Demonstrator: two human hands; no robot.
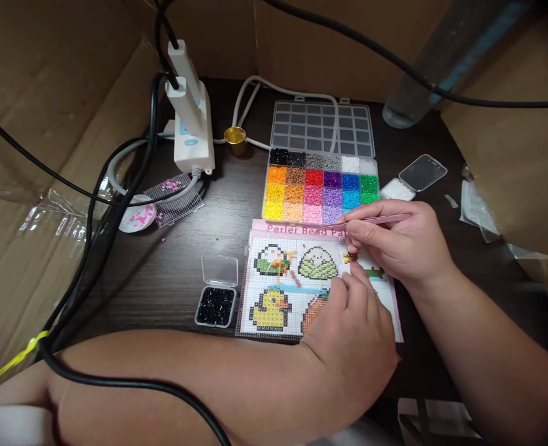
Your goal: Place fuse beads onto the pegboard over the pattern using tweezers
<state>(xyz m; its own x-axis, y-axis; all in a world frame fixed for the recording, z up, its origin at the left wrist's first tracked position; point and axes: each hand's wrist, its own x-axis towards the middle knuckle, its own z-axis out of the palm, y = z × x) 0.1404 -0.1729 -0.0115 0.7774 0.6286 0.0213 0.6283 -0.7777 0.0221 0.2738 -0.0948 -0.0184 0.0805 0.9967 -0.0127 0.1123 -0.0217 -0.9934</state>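
Note:
A clear pegboard [274, 282] lies over a pink-edged pattern sheet [302, 230] printed with a duck, a dumpling and other pixel figures. My left hand [353, 337] rests curled on the board's right part, fingertips pressing down beside a small patch of beads [351, 256]. My right hand [402, 244] pinches thin pink tweezers [376, 219], held nearly level, tip pointing left over the sheet's top edge. Just behind stands the open bead box [320, 186] with many coloured compartments.
A small open case of black beads [215, 306] sits left of the board. A white bead case [397, 189] with its lid lies right of the box. A white device [191, 127], thick black cables [116, 204], a pink bead dish [137, 217], spare pegboards and cardboard walls surround the dark table.

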